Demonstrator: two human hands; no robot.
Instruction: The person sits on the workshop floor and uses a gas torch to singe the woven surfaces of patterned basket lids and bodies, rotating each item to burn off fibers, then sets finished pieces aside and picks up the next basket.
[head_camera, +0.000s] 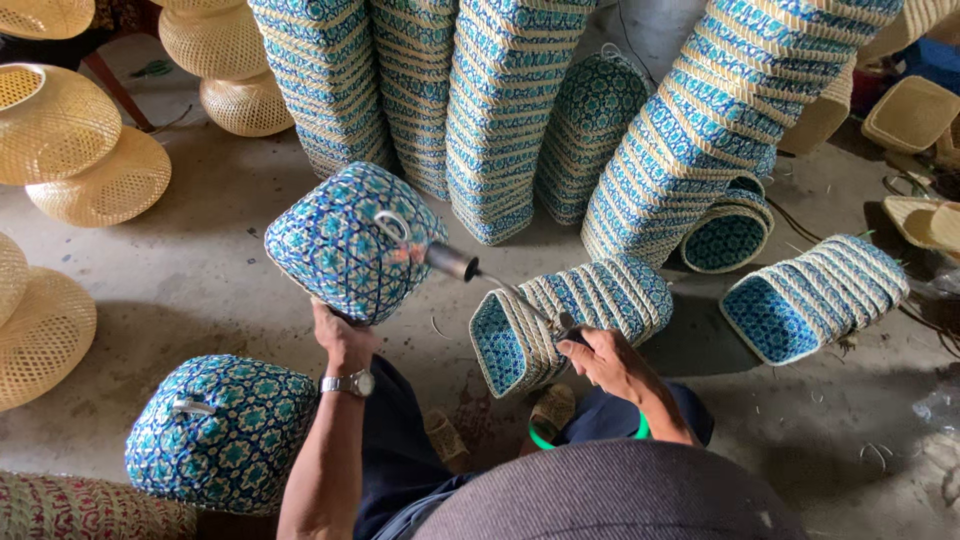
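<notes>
Left hand (338, 335): raised in front of the person, fingers closed on the lower edge of a blue-and-white woven basket (352, 240), holding it up off the floor with its rounded bottom tipped toward the camera. A silver wristwatch (350, 383) sits on that wrist.

Right hand (605, 358): wrapped shut around the handle end of a torch (500, 288), a thin metal wand with a dark nozzle.

Torch tip: it points at the held basket and sits right beside a small metal loop on the basket's side; a bit of orange shows there, though I cannot tell if it touches the weave.

Held basket, place: up in the air, left of centre, between the person's knees and the tall stacks behind.

Second basket (222, 430): same blue pattern, resting on the concrete floor (200, 290) at the person's left side, a metal handle on top.

Lying stack (570, 318): nested blue baskets on their side just beyond the right hand; another such stack (815, 295) lies farther right.

Standing stacks (500, 110): tall columns of nested blue baskets along the back.

Bamboo shades (60, 125): pale, open-woven, piled at the far left.

Green hose (545, 440): a short curve shows near the person's lap.
</notes>
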